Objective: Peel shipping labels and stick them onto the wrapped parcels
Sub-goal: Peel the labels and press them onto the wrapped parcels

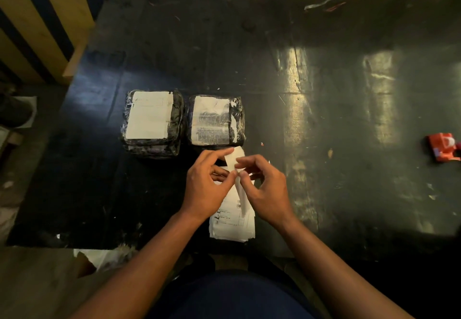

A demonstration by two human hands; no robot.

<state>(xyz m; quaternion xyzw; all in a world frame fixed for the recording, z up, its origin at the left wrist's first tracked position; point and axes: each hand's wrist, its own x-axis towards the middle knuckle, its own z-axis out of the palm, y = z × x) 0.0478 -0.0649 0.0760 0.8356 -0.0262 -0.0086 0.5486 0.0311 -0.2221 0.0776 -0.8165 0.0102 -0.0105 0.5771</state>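
Black, scuffed tabletop [324,119] fills most of the view, w/ glare patches on its right half. Behind it runs a yellow-and-black striped wall [50,7].

2 wrapped parcels sit side by side near the middle-left, just apart. Left parcel [152,123] is in dark plastic wrap w/ a clean white label covering most of its top. Right parcel [215,121] has a label that is torn or partly covered, dark patches showing across it.

Nearer the person, a stack of label sheets [233,221] lies flat on the tabletop close to its front edge, print visible on the top sheet.

Above the stack, both hands meet. Left hand [207,186] has thumb and fingertips curled in, its grip pinching 1 white label strip [234,159]. Right hand [264,186] pinches the same strip from the other side, fingers curled round it. Strip stands up between the 2 grips, its top end just in front of the right parcel; whether backing is separating I can't tell.

Red tape dispenser [444,146] sits well apart at the far right edge. Thin scrap of twisted wrap [324,3] lies at the back.
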